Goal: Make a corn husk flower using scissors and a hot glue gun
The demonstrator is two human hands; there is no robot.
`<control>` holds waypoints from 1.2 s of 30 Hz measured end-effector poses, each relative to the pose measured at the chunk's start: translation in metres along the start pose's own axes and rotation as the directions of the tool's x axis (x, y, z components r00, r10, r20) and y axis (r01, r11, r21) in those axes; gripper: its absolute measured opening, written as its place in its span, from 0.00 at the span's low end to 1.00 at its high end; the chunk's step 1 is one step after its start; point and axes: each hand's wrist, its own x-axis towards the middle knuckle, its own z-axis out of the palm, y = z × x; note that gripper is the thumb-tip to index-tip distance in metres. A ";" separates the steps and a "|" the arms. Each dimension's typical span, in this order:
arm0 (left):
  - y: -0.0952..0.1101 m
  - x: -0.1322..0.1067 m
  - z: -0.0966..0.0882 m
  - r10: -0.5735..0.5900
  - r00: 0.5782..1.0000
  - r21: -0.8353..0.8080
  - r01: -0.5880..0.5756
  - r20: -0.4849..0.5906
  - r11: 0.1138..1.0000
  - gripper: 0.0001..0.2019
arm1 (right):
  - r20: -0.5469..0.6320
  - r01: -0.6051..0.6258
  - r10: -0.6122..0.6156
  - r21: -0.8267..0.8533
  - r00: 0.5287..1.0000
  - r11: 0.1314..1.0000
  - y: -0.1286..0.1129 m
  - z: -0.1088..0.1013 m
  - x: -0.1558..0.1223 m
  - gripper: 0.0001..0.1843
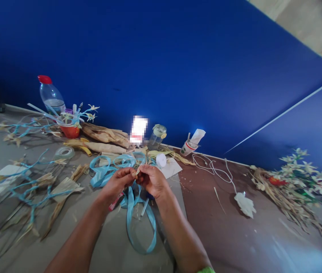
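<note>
My left hand [119, 181] and my right hand [152, 179] meet above the table, both closed in a pinch on a small pale straw piece [137, 172] between the fingertips. Light blue ribbon [129, 206] lies in loops under and in front of my hands. A pink pen-like stick [114, 202] shows just below my left wrist. More blue ribbon coils [104, 167] lie behind my left hand.
Dried husks [104, 133], a red bowl with blue-wrapped flower stems [70, 129], a plastic bottle [50, 97], a tape roll [64, 152], a glass jar [157, 135] and a paper cup [188, 146] line the blue wall. A white cord [220, 170] and straw flowers [292, 182] lie right.
</note>
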 end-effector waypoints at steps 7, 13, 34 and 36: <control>0.001 0.000 0.000 0.002 1.000 -0.023 -0.002 0.005 1.000 0.12 | 0.005 -0.053 0.053 0.047 0.999 0.997 0.003 -0.002 0.002 0.12; 0.000 0.001 -0.004 -0.001 0.999 0.029 0.000 0.032 1.000 0.13 | -0.072 0.051 -0.051 -0.012 0.996 0.999 0.004 0.003 0.000 0.14; 0.001 -0.003 -0.003 0.015 1.000 -0.076 -0.016 -0.012 0.997 0.12 | -0.013 0.203 -0.205 -0.104 0.979 0.974 0.007 0.013 -0.005 0.18; 0.000 -0.002 -0.004 0.029 1.000 -0.058 -0.029 -0.013 0.998 0.13 | -0.044 0.239 -0.249 -0.155 0.968 0.959 0.009 0.012 -0.004 0.17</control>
